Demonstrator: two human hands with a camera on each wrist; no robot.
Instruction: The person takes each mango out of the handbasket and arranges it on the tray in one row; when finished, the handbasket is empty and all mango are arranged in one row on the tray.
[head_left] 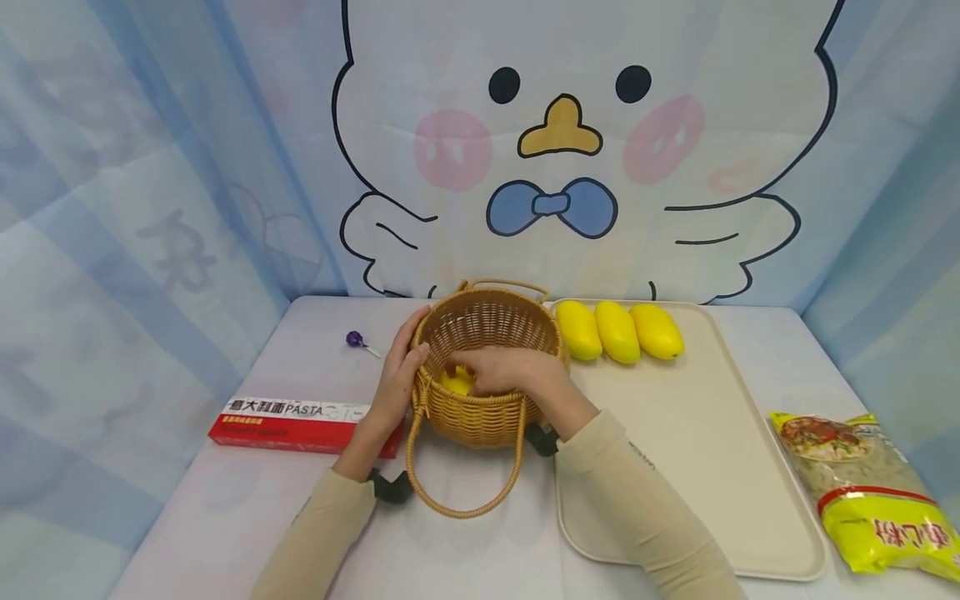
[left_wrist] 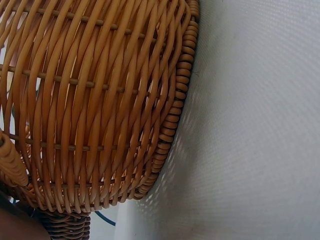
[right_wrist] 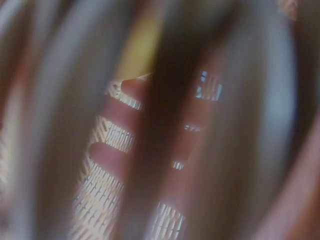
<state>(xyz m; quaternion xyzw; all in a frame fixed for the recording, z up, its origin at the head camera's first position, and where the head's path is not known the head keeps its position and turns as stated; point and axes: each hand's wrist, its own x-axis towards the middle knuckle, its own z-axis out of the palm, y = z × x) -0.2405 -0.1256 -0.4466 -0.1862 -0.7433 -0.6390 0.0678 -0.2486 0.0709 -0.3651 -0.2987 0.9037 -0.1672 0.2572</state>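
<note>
A wicker basket (head_left: pixel 472 425) stands upright on the table, one handle folded down toward the front. My left hand (head_left: pixel 397 375) grips its left rim, thumb at the edge and fingers along the outside. My right hand (head_left: pixel 506 369) reaches down inside the basket, with index finger and thumb around a yellow mango (head_left: pixel 457 382) that is partly hidden. Through the weave in the right wrist view, the other fingers (right_wrist: pixel 110 155) stretch out beside the mango's yellow (right_wrist: pixel 140 47). The left wrist view shows the basket's woven side (left_wrist: pixel 95 100) down on the white cloth.
Three yellow mangoes (head_left: pixel 617 332) lie in a row at the back of a cream tray (head_left: pixel 697 467) on the right. Beyond it is a bag of noodles (head_left: pixel 873 492). On the left are a red pasta box (head_left: pixel 300 427) and a purple lollipop (head_left: pixel 355 338). Curtains enclose the table.
</note>
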